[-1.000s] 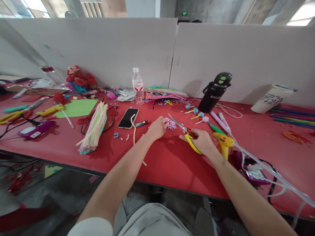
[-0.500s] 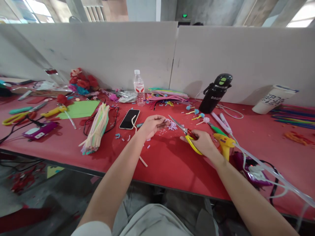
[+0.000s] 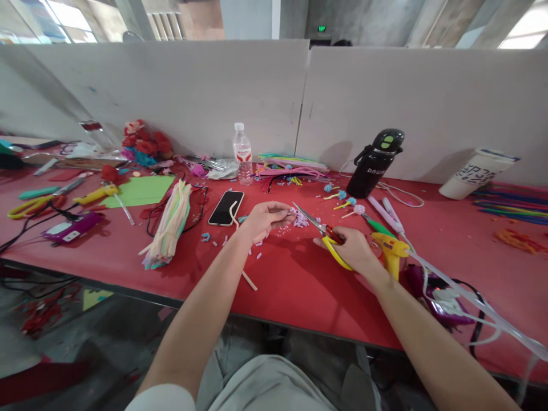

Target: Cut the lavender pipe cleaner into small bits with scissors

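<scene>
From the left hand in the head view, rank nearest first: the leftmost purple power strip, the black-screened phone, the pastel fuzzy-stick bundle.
From the left hand:
1. Black-screened phone, just to its left
2. Pastel fuzzy-stick bundle, farther left
3. Purple power strip, near the left end

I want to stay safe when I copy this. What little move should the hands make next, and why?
Maybe the right hand should turn the scissors slightly away from the left hand, because their pointed tip is close to its fingertips and the little purple pieces.
</scene>
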`<state>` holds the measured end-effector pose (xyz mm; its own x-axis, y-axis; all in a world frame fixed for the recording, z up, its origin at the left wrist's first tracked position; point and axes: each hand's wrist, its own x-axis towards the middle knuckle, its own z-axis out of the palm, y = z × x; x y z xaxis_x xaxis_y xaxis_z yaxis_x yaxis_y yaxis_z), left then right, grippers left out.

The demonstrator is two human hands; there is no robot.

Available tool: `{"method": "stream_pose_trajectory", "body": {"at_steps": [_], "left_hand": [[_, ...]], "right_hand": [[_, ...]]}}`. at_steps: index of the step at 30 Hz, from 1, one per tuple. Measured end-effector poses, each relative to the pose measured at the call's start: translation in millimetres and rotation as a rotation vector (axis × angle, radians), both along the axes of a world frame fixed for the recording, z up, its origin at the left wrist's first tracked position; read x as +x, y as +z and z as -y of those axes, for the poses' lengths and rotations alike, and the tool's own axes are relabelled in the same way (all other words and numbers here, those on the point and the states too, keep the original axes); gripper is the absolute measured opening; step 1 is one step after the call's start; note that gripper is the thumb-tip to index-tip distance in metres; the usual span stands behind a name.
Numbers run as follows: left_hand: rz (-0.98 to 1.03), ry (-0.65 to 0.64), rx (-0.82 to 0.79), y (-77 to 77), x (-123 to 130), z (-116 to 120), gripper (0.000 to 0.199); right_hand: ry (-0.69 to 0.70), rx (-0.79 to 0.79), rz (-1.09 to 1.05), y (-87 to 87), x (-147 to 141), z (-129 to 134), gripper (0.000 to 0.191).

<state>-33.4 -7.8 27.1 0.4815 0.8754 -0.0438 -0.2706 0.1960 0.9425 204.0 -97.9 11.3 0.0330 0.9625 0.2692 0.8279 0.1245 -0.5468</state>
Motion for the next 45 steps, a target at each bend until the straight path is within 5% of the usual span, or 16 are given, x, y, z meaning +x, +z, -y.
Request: {"method": "stream_pose_trajectory", "body": {"at_steps": [11,20,37,45], "left_hand": [[-0.114,0.124,0.131,0.4,-0.4,-2.8,0.024],[-0.072,0.105,0.078,-1.4,-0.6,-1.5,0.032],[-0.324,0.2,0.49,8.9,-0.5,2.8,0.026],[-0.425,0.184,0.49,15.7,0.2,9.6,0.023]], "right_hand": [[0.001,0.017,0.007,-2.5,0.7,-0.2,0.051],[0.013,0.027,0.014,-4.1,2.3,-0.8,0.051],[-0.004,0.031,0.032,0.6,0.4,1.7,0.048],[-0.001,0.029,0.037,-0.7,0.7,0.9,0.051]]}}
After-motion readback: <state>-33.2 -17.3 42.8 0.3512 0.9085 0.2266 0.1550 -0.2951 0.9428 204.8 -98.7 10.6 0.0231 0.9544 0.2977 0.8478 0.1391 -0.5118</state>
